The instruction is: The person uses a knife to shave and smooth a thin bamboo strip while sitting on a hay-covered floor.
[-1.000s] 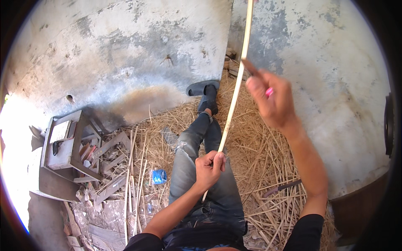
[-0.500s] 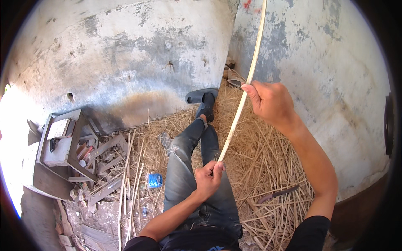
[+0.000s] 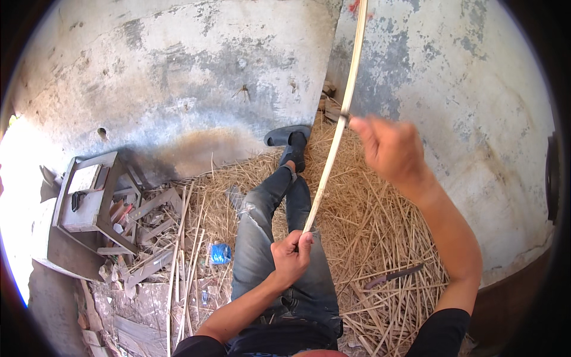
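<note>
A long pale cane strip [image 3: 336,140] runs from my lap up past the top edge of the view. My left hand [image 3: 291,257] is closed around its lower end, above my thighs in torn jeans [image 3: 262,238]. My right hand [image 3: 389,149] is raised and blurred, gripping a small dark blade [image 3: 344,118] that rests against the cane higher up. My legs stretch out over straw toward the wall, with dark shoes [image 3: 290,141] at the far end.
Straw and split cane pieces [image 3: 380,238] cover the floor on the right. A knife-like tool [image 3: 392,275] lies on the straw. A wooden stool [image 3: 89,199], scrap wood and a blue object [image 3: 220,253] lie at the left. Weathered concrete walls [image 3: 196,77] rise close ahead.
My right hand has slid along the cane and now sits a little lower and blurred. My left hand keeps its grip on the lower end. The view has shifted slightly.
</note>
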The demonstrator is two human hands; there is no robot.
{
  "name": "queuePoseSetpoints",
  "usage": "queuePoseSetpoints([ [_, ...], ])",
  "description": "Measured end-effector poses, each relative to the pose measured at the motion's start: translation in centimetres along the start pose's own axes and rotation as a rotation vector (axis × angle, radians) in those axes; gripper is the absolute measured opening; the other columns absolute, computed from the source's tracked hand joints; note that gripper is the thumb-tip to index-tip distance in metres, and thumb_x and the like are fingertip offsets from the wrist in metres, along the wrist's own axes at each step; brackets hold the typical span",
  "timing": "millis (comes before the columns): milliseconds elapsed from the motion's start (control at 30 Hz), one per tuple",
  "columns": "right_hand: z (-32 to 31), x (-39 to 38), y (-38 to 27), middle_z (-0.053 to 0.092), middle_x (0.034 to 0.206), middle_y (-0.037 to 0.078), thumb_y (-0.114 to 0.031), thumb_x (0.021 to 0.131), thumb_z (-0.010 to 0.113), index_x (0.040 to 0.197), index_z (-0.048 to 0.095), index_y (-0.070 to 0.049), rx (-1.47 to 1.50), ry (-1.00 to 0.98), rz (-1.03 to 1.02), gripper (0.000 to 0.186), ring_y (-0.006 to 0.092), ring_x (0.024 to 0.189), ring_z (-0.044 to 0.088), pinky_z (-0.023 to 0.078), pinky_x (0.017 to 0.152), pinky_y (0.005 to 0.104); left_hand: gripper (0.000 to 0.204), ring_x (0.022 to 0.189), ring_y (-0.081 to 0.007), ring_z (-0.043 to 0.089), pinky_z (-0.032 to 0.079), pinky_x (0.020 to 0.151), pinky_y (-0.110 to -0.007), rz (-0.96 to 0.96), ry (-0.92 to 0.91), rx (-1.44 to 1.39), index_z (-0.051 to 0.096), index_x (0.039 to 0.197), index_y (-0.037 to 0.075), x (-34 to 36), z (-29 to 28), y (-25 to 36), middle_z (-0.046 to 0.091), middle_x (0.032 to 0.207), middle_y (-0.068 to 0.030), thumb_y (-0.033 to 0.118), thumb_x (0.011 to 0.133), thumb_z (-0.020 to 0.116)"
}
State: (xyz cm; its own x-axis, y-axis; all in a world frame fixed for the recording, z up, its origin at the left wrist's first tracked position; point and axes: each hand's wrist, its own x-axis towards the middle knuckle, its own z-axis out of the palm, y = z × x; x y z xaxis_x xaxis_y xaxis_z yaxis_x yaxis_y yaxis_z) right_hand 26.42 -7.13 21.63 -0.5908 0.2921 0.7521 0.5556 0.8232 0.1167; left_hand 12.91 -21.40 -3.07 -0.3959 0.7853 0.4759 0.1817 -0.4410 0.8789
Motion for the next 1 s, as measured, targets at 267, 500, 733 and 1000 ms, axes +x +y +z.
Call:
queuePoseSetpoints([
  [267,1.0,-0.3,-0.7,0.053,0.047,0.010,-0.034,0.105,0.059,0.067,0.057,-0.008,-0.062,-0.030,-0.095,0.046,0.0243,0.036,0.052,0.039,0.037,0.0378,0.032,0.052,-0.0032,0.051,0.038,0.047,-0.025,0.070,0.053,0.060,0.068,0.079,0.002,-0.1,0.3,-0.5,0.056,0.055,0.0018,0.020,0.104,0.062],
  [500,0.0,2.7,-0.5,0.052,0.046,0.012,-0.041,0.103,0.061,0.064,0.056,-0.007,-0.033,-0.046,0.013,0.052,0.0293,0.038,0.055,0.041,0.038,0.0400,0.030,0.051,-0.0033,0.051,0.039,0.047,-0.025,0.073,0.067,0.069,0.067,0.077,0.002,0.9,-0.2,-0.5,0.056,0.054,0.0018,0.017,0.103,0.063],
  [733,3.2,-0.5,-1.1,0.054,0.051,0.019,-0.041,0.105,0.056,0.064,0.061,-0.002,0.035,-0.237,0.069,0.057,0.0366,0.041,0.055,0.040,0.042,0.0453,0.029,0.051,-0.0058,0.054,0.040,0.048,-0.026,0.055,0.138,0.099,0.068,0.076,0.002,0.8,-0.1,-0.9,0.057,0.056,-0.0026,0.017,0.101,0.065],
  [1000,0.4,3.7,0.4,0.055,0.051,0.019,-0.041,0.105,0.056,0.069,0.065,-0.001,0.090,-0.070,0.244,0.055,0.0352,0.042,0.056,0.037,0.042,0.0459,0.028,0.049,-0.0086,0.057,0.042,0.047,-0.028,0.107,0.059,0.146,0.069,0.076,0.004,0.9,0.5,-0.7,0.060,0.056,-0.0048,0.017,0.100,0.067],
])
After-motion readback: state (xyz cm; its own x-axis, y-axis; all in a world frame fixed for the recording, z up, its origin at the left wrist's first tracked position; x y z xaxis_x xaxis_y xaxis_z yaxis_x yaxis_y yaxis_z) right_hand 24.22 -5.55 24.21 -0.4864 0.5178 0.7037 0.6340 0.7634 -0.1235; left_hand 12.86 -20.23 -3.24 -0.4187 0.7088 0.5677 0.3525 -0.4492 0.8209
